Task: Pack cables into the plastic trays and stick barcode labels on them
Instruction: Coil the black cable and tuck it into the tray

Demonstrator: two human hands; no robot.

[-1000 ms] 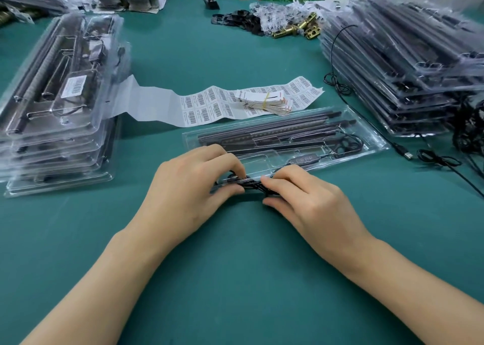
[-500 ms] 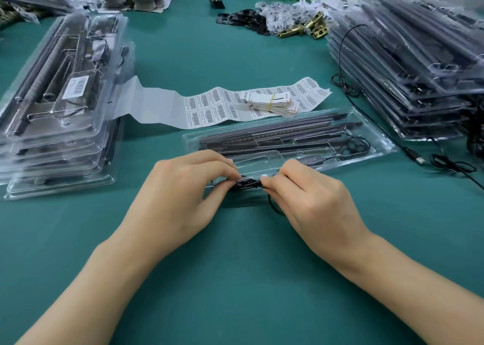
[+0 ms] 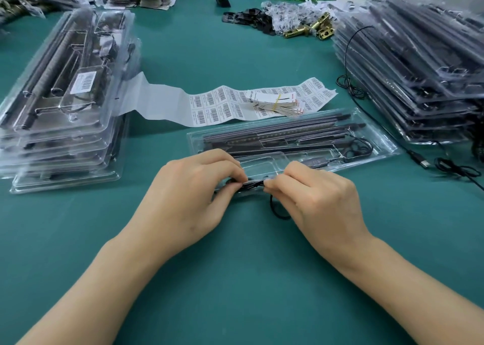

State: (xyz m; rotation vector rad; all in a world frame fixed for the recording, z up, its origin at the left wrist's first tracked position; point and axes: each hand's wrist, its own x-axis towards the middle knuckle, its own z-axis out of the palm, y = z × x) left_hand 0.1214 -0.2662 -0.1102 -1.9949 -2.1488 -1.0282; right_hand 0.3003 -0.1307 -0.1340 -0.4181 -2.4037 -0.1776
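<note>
At centre frame, my left hand (image 3: 188, 195) and right hand (image 3: 319, 198) both pinch a small black cable bundle (image 3: 252, 184) between curled fingertips, with one loop drooping. The bundle is at the near edge of the clear plastic tray (image 3: 262, 165), which holds dark bars and a coiled cable. The barcode label strip (image 3: 217, 106) lies behind the tray. A filled tray stack (image 3: 65, 95) sits upper left and a tray pile (image 3: 419, 69) upper right.

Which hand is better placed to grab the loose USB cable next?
Right, probably. The loose USB cable lies right of the tray, on the side of the right hand; the left hand would cross over. Both pinch the cable bundle.
</note>
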